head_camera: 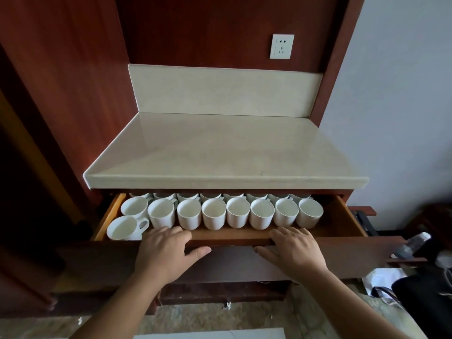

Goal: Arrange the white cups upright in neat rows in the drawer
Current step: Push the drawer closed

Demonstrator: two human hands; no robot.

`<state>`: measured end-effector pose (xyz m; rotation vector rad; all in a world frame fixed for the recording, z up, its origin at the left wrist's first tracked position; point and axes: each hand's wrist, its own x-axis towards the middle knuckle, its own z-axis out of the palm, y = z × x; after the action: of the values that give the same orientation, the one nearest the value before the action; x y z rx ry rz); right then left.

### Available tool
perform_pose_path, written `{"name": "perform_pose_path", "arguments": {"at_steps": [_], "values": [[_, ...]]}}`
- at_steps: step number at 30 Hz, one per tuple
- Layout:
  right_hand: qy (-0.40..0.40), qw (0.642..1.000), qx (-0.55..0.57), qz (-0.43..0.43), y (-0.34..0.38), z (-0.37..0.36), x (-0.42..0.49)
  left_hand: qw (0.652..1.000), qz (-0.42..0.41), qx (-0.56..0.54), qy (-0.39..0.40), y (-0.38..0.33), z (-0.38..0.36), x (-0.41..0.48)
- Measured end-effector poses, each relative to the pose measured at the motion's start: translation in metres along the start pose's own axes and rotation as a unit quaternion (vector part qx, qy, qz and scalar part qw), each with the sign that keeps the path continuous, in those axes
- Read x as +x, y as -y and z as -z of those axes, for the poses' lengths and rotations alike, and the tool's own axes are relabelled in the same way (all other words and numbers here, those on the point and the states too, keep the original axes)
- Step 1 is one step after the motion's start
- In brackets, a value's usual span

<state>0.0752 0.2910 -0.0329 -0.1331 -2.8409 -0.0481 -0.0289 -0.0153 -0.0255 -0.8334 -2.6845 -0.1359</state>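
Note:
A wooden drawer stands pulled out under a pale stone counter. Several white cups stand upright in a row across it, with another row behind them half hidden by the counter edge. One more white cup sits alone at the front left, handle pointing right. My left hand grips the drawer's front panel, fingers over the top edge and thumb on the face. My right hand holds the same panel further right in the same way.
The stone counter overhangs the back of the drawer. A wall socket sits on the red wood panel above. Dark bags and a bottle lie on the floor at the right. A lower drawer front sits beneath.

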Motion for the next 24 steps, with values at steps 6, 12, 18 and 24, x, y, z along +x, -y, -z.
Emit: {"name": "perform_pose_path", "arguments": {"at_steps": [6,12,18,24], "values": [[0.007,1.0,-0.02,-0.022,-0.005,-0.007,0.033,1.0,-0.007,-0.005,-0.021,0.013,-0.017,0.033],[0.043,0.998,0.003,-0.053,-0.003,-0.005,0.046,0.999,0.024,-0.023,0.008,0.014,-0.021,0.044],[-0.106,0.954,0.185,-0.211,-0.009,0.004,0.005,0.944,0.183,-0.219,-0.165,0.024,-0.016,-0.009],[-0.061,0.807,0.36,-0.464,-0.015,-0.002,-0.02,0.777,0.491,-0.377,-0.109,0.024,-0.017,-0.03]]}}
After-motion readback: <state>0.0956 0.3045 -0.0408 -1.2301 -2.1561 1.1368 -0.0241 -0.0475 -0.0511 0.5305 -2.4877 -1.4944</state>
